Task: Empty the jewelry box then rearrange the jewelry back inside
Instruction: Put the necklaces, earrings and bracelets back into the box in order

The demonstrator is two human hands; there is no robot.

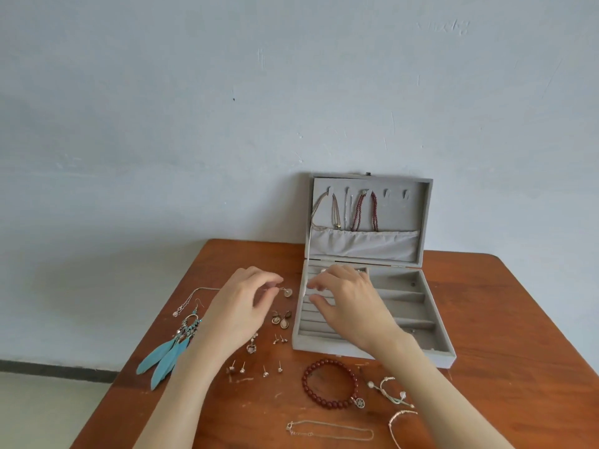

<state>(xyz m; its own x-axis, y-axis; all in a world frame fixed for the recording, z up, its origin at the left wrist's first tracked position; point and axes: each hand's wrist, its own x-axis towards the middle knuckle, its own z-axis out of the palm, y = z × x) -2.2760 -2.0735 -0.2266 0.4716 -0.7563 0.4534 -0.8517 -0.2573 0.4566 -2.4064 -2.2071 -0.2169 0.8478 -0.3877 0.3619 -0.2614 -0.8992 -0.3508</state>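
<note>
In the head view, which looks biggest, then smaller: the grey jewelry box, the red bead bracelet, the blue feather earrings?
1. Grey jewelry box, by far the largest.
2. Blue feather earrings.
3. Red bead bracelet.
The last two look close; the bracelet lies nearer the camera, so that order is unsure.

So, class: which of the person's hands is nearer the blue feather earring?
Left. The left hand hovers just right of the blue feather earring; the right hand is farther right, over the jewelry box.
</note>
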